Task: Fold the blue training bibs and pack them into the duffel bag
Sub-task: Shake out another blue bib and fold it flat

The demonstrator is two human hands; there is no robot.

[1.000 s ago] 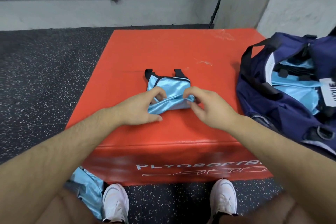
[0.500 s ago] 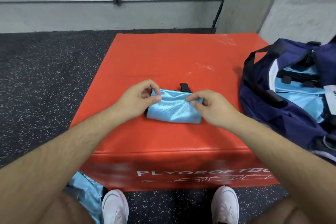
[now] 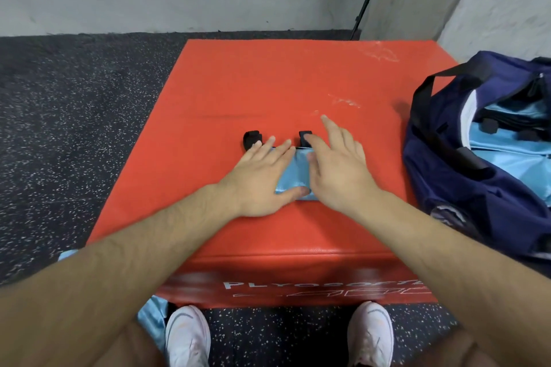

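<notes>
The folded blue bib [image 3: 293, 171] lies on top of the red plyo box [image 3: 268, 83], around the middle and a little toward its near edge, with two black strap ends [image 3: 252, 138] poking out toward the box's far edge. The left hand [image 3: 259, 176] lies flat on the bib's left part, fingers straight and thumb along the near fold; its grip is released, pressing rather than grasping. The right hand [image 3: 340, 170] lies over the bib's right part with fingers straight and spread, pointing to the box's far edge, its grip likewise released. At the box's right edge sits the navy duffel bag [image 3: 477, 202], mouth wide, with packed blue bibs [image 3: 507, 158] showing inside. On the speckled floor [image 3: 74, 113] just off the box's near left corner lies a loose blue bib [image 3: 152, 316], beside two white shoes [image 3: 186, 334] standing before the box's near face
</notes>
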